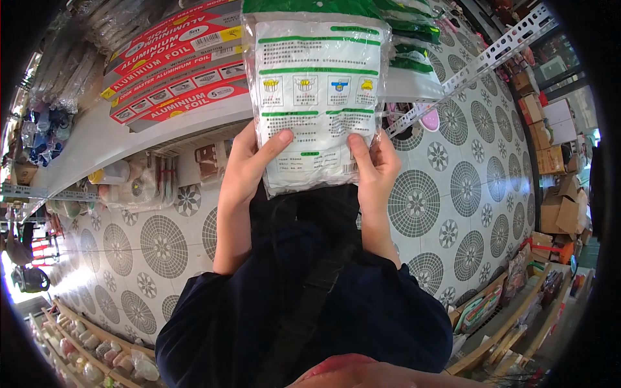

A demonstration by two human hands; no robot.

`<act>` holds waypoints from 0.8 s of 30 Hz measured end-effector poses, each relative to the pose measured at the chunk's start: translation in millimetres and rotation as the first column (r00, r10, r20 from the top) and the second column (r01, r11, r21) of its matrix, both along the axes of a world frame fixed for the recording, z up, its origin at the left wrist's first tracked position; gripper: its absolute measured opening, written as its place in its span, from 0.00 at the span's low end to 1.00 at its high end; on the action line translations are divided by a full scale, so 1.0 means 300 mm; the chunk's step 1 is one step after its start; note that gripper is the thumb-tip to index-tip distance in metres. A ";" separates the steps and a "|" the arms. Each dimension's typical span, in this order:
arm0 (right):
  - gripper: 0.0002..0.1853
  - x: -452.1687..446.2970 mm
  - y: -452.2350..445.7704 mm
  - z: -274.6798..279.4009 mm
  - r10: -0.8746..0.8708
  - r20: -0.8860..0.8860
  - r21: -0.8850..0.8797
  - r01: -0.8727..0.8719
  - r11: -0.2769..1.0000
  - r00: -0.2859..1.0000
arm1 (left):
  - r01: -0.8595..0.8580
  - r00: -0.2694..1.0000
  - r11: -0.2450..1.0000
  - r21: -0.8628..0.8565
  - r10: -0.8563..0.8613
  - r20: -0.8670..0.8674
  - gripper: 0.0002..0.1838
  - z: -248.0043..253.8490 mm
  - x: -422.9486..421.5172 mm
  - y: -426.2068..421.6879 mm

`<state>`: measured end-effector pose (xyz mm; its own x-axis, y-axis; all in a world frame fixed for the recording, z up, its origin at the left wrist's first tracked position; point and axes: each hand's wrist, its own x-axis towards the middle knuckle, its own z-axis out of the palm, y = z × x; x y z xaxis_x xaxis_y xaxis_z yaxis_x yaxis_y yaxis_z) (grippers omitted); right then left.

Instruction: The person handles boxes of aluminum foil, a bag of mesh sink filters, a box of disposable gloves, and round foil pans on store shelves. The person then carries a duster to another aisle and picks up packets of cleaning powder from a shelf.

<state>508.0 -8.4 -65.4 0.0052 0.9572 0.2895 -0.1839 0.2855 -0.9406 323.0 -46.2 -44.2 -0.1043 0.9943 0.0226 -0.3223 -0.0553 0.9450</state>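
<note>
A clear plastic packet (317, 97) with a green top band and a printed white back is held up in front of me. Green lines, small pictures and a barcode show on its printed side. My left hand (255, 155) grips the lower left edge, thumb on the front and fingers behind. On the lower right edge, my right hand (372, 158) holds it the same way. The fingers behind the packet are hidden. Close to its left side, red boxes of aluminium foil (181, 71) lie stacked on a white shelf (187, 126).
More green-topped packets (414, 58) lie on the shelf right of the held one. A perforated metal post (479, 64) slants across the upper right. Cardboard boxes (559, 210) stand along the right side. Patterned tiles (414, 204) cover the floor, and wooden racks (97, 349) hold goods at the lower left.
</note>
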 end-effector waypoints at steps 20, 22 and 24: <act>0.07 -0.005 -0.010 0.012 0.004 -0.023 -0.028 -0.005 1.000 1.000 | -0.047 0.999 0.999 -0.014 0.047 0.002 0.23 -0.009 -0.002 0.008; 0.08 -0.007 -0.008 0.009 0.019 -0.052 -0.019 -0.020 1.000 0.998 | -0.062 0.997 0.998 -0.012 0.062 0.045 0.22 -0.008 0.000 0.011; 0.08 -0.013 -0.017 0.025 0.025 -0.089 -0.021 -0.027 0.999 0.996 | -0.077 0.993 0.997 -0.007 0.077 0.089 0.22 -0.007 0.004 0.014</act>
